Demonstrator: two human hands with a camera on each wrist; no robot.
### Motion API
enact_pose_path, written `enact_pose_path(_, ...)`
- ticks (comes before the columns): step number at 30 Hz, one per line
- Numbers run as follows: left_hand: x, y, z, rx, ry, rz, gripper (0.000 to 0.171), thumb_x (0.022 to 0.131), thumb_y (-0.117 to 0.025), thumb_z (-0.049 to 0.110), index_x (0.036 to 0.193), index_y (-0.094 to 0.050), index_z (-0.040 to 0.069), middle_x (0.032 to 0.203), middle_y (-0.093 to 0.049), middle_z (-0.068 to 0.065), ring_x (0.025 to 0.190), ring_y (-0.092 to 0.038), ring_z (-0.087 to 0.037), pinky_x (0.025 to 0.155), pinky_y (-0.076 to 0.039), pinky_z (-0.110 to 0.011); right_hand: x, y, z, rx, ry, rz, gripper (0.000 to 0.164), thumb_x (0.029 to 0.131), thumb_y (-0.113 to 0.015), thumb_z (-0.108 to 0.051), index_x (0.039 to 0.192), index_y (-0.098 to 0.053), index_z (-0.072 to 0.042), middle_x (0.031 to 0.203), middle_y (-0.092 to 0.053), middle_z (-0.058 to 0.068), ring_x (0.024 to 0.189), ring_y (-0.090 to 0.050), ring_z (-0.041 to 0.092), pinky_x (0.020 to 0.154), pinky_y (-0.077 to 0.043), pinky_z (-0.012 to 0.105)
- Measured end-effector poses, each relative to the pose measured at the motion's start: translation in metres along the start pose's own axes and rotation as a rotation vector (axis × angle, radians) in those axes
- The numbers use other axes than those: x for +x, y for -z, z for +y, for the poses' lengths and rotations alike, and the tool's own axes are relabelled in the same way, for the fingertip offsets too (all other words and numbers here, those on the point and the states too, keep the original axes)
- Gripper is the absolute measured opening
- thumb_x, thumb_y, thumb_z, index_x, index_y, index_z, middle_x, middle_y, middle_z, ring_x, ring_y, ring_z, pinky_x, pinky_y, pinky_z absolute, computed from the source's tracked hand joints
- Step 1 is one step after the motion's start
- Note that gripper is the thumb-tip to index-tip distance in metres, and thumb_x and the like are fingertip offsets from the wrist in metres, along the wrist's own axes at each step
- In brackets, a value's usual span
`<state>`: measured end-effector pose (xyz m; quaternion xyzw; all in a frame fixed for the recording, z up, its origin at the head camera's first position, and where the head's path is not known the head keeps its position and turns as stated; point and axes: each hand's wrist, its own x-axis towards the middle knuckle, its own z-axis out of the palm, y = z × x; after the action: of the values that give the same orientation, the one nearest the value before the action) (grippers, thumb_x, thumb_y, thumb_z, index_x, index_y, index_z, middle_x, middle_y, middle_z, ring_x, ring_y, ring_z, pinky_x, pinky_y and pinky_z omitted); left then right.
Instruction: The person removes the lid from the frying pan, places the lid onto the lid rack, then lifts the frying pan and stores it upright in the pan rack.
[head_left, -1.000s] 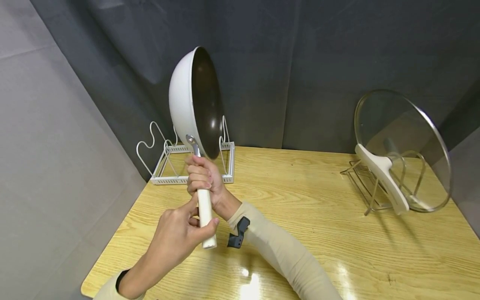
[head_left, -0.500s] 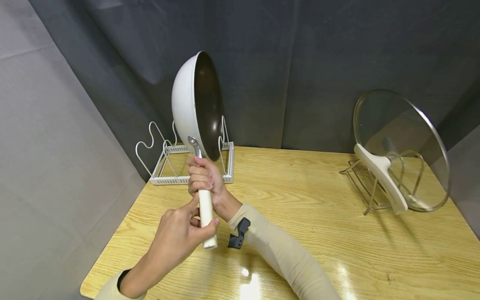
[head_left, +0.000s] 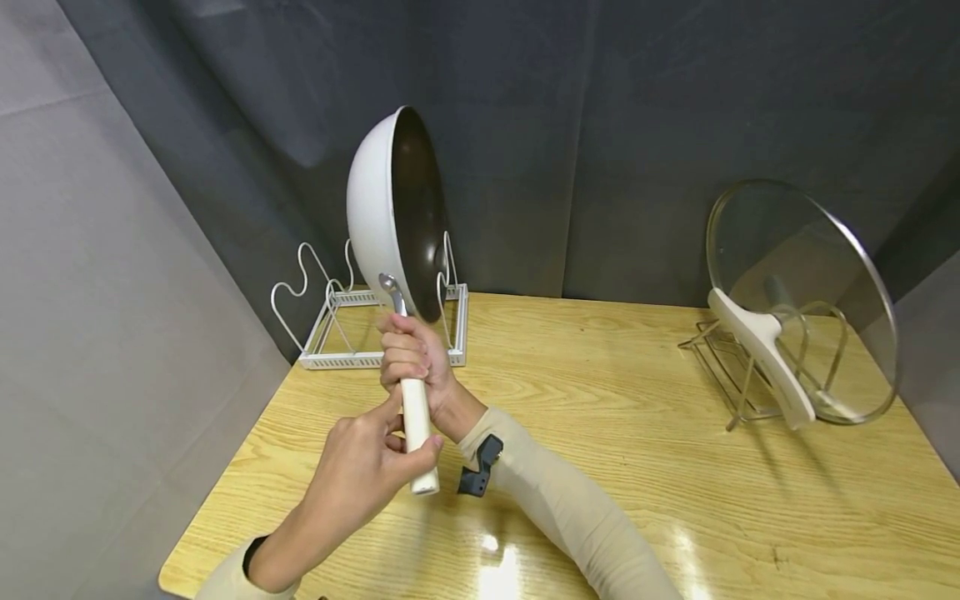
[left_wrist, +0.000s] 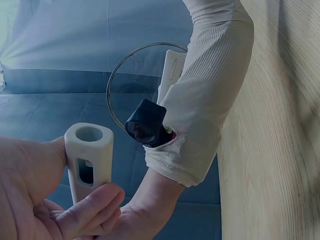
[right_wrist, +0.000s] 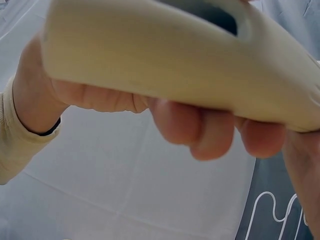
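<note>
A wok (head_left: 371, 208) with a white outside and dark inside is held on edge, its cream handle (head_left: 417, 421) pointing down toward me. My right hand (head_left: 416, 354) grips the handle just below the metal joint, fingers wrapped round it. Lower down, my left hand (head_left: 356, 462) pinches the handle near its end between thumb and fingers. Behind and below the pan stands a white wire rack (head_left: 341, 361), partly hidden by it. The left wrist view shows the handle's hollow end (left_wrist: 90, 142); in the right wrist view the handle (right_wrist: 150, 55) fills the top.
On the right of the wooden table (head_left: 585, 417), a glass lid (head_left: 855, 275) with a cream handle (head_left: 765, 346) leans in a metal wire stand (head_left: 738, 400). A dark curtain (head_left: 645, 150) closes off the back and a grey cloth (head_left: 112, 333) the left side.
The wok has come down slightly and shifted a little to the right, both hands keeping their hold on its handle. The rack and lid stay where they were.
</note>
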<state>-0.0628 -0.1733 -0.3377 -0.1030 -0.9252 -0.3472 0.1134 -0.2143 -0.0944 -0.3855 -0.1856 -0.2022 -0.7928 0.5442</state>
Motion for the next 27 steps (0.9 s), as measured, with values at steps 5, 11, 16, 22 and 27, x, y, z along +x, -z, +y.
enact_pose_path(5, 0.001, -0.003, 0.0, 0.006, 0.012, 0.004, 0.025, 0.08, -0.081, 0.019, 0.101, -0.069, 0.014, 0.073, -0.073, -0.001, 0.06, -0.068, -0.002, 0.046, -0.05, -0.019, -0.001, 0.002, -0.002, 0.009, -0.001, 0.001, 0.018, 0.102, -0.049, -0.01, 0.085, -0.046, -0.008, 0.054, -0.026, -0.013, 0.04, -0.023, 0.001, 0.036, -0.037, 0.022)
enact_pose_path(11, 0.002, -0.006, 0.0, 0.007, 0.0, 0.01, 0.024, 0.081, -0.081, 0.021, 0.101, -0.069, 0.014, 0.074, -0.074, -0.001, 0.06, -0.069, -0.004, 0.046, -0.05, -0.019, -0.003, 0.003, -0.005, 0.006, -0.002, 0.004, 0.019, 0.102, -0.05, -0.01, 0.084, -0.047, -0.008, 0.054, -0.026, -0.013, 0.04, -0.024, 0.001, 0.036, -0.038, 0.023)
enact_pose_path(16, 0.002, -0.01, 0.0, 0.017, -0.003, 0.019, 0.025, 0.081, -0.082, 0.021, 0.101, -0.068, 0.015, 0.074, -0.075, -0.002, 0.061, -0.07, -0.006, 0.047, -0.05, -0.018, -0.005, 0.005, -0.007, 0.0, -0.007, 0.003, 0.02, 0.102, -0.05, -0.009, 0.083, -0.044, -0.01, 0.053, -0.026, -0.013, 0.04, -0.024, 0.001, 0.036, -0.036, 0.021)
enact_pose_path(22, 0.002, -0.014, -0.001, 0.021, -0.012, 0.033, 0.022, 0.08, -0.081, 0.019, 0.096, -0.066, 0.016, 0.074, -0.074, -0.003, 0.062, -0.071, -0.008, 0.046, -0.049, -0.017, -0.008, 0.007, -0.009, 0.008, -0.023, -0.002, 0.024, 0.102, -0.051, -0.009, 0.079, -0.043, -0.012, 0.053, -0.025, -0.013, 0.04, -0.023, 0.0, 0.037, -0.035, 0.02)
enact_pose_path(27, 0.001, -0.017, -0.002, 0.018, -0.009, 0.039, 0.022, 0.08, -0.081, 0.019, 0.093, -0.064, 0.016, 0.073, -0.074, -0.003, 0.061, -0.071, -0.008, 0.045, -0.049, -0.016, -0.009, 0.008, -0.01, 0.012, -0.032, -0.01, 0.026, 0.102, -0.05, -0.01, 0.078, -0.042, -0.013, 0.053, -0.025, -0.014, 0.04, -0.023, 0.0, 0.037, -0.036, 0.021)
